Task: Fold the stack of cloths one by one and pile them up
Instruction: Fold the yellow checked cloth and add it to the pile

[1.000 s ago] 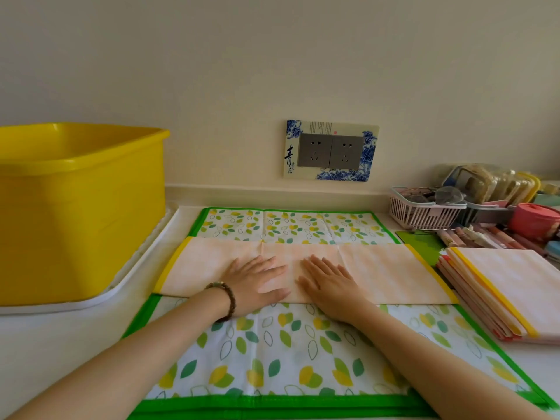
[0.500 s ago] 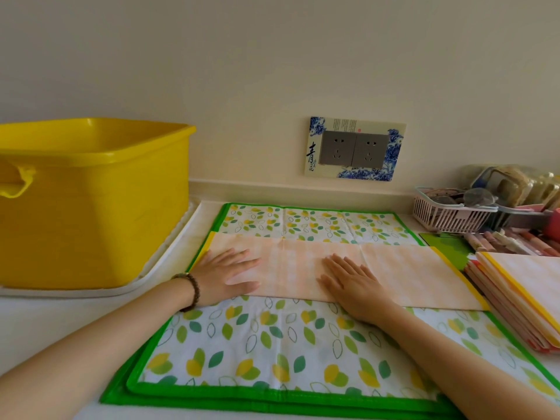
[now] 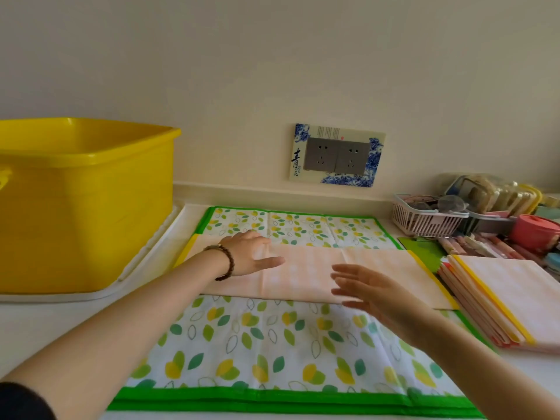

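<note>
Peach checked cloth [image 3: 303,274], folded into a long strip, crosses the leaf-print mat [image 3: 272,344] mid-frame; left hand [image 3: 248,253] rests flat on it, right hand [image 3: 372,292] spread, blurred, at its lower edge.

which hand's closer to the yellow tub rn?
Left. The left hand lies flat on the left end of the peach cloth, a little to the right of the yellow tub. The right hand is over the cloth's middle, farther right.
</note>
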